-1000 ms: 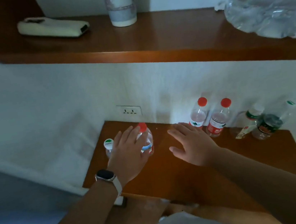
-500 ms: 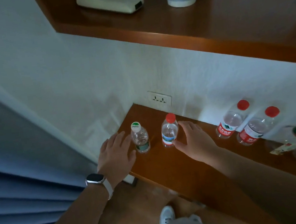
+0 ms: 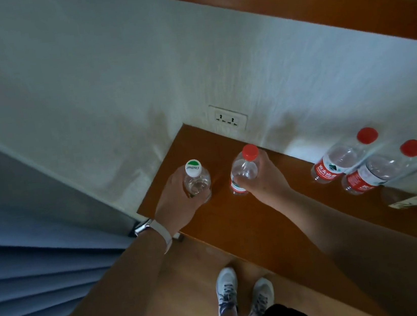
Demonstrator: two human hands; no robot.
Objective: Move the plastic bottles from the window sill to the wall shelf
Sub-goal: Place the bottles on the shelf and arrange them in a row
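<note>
Left hand (image 3: 178, 201) fingers wrapped round clear white-capped plastic bottle (image 3: 196, 180); right hand (image 3: 263, 179) fingers wrapped round clear red-capped plastic bottle (image 3: 244, 173), both below white wall socket (image 3: 228, 120).

The left hand (image 3: 178, 201) grips a white-capped bottle (image 3: 196, 179) and the right hand (image 3: 260, 180) a red-capped bottle (image 3: 244, 173), both upright at the left end of the counter (image 3: 237, 223). Two red-labelled bottles (image 3: 335, 161) stand against the wall farther right.

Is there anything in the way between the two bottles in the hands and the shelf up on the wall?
Nothing visible. The left hand grips the green-capped bottle, the right hand the red-capped bottle; only bare wall lies below the wall shelf.
</note>
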